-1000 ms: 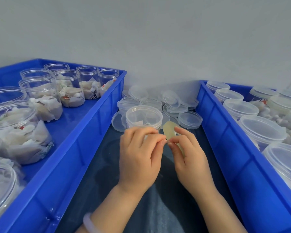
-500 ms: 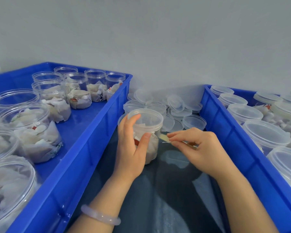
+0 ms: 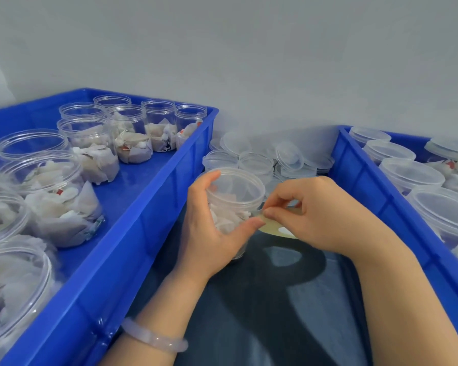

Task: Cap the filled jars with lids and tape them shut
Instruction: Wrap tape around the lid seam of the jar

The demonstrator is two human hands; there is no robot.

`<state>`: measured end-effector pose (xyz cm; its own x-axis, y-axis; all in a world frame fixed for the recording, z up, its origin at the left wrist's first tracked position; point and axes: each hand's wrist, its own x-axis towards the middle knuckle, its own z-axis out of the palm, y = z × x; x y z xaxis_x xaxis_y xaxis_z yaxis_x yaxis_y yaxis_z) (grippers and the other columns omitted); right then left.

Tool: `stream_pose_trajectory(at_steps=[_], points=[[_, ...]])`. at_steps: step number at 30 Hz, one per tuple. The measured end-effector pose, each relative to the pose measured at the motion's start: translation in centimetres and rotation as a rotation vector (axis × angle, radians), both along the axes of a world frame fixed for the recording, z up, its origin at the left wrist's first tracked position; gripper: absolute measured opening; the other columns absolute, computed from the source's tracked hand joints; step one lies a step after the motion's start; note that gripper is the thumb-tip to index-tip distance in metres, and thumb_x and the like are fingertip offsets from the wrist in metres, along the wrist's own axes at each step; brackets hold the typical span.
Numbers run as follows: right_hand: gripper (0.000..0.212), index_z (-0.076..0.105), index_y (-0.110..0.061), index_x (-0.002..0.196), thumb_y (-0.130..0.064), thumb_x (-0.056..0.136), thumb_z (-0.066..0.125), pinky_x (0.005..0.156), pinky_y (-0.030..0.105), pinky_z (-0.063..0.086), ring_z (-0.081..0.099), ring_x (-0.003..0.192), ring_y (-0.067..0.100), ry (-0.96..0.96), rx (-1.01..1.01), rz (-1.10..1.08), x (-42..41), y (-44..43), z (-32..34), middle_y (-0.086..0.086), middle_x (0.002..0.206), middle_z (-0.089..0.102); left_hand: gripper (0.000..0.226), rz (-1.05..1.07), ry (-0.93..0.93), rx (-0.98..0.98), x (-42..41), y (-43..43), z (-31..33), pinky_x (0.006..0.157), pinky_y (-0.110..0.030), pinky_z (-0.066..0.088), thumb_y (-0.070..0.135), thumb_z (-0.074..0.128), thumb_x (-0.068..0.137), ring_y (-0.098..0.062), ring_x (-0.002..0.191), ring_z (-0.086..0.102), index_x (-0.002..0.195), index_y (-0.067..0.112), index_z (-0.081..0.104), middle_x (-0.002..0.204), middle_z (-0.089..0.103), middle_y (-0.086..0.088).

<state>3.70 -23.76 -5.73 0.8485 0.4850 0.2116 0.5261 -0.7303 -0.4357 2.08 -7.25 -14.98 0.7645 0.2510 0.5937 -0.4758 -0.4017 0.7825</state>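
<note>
Fingers of the left hand (image 3: 209, 233) curled round the jar (image 3: 236, 191) at centre frame, thumb on its near side. Right hand (image 3: 315, 215) pinched yellowish tape (image 3: 271, 226) at the jar's right side; loose lids (image 3: 288, 157) lay behind, blue crates (image 3: 154, 207) either side.

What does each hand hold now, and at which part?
Left hand grips the jar by its side; right hand pinches the tape close to the jar.
</note>
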Motion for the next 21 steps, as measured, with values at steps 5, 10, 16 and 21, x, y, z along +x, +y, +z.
stream_pose_trajectory(at_steps=[5,10,16,21], points=[[0.007,0.071,-0.032,0.079,-0.032,0.084,0.065,0.08,0.038,0.051,0.062,0.084,0.01,-0.019,-0.056,0.01,-0.05,0.71,-0.3,-0.013,0.082,0.069,0.082,0.014,0.02,-0.01,0.13,-0.01,-0.2,0.097,-0.014,0.038,0.062,0.073,0.053,0.006,0.119,0.043,0.121,0.047,0.03,0.124,0.039,0.029],[0.007,0.071,-0.032,0.079,-0.03,0.084,0.066,0.08,0.04,0.051,0.061,0.084,0.009,0.026,-0.049,0.039,0.11,0.53,-0.56,-0.012,0.083,0.068,0.086,0.002,0.035,-0.015,0.13,-0.03,-0.11,0.099,-0.021,0.04,0.066,0.074,0.048,-0.003,0.121,0.045,0.12,0.048,0.03,0.126,0.04,0.023],[0.008,0.069,-0.029,0.079,-0.031,0.085,0.066,0.081,0.044,0.049,0.059,0.084,0.009,0.04,0.018,0.087,0.38,0.27,-0.71,-0.014,0.082,0.064,0.091,-0.004,0.061,-0.019,0.23,0.18,-0.19,0.097,-0.012,0.036,0.066,0.074,0.043,-0.001,0.121,0.042,0.12,0.05,0.028,0.125,0.037,0.025],[0.008,0.067,-0.029,0.079,-0.034,0.086,0.064,0.079,0.042,0.049,0.057,0.082,0.008,0.0,0.02,0.065,0.56,0.26,-0.92,-0.016,0.081,0.063,0.088,0.002,0.053,-0.01,0.21,0.1,-0.3,0.095,-0.009,0.036,0.066,0.074,0.045,0.007,0.118,0.042,0.12,0.051,0.029,0.125,0.039,0.026]])
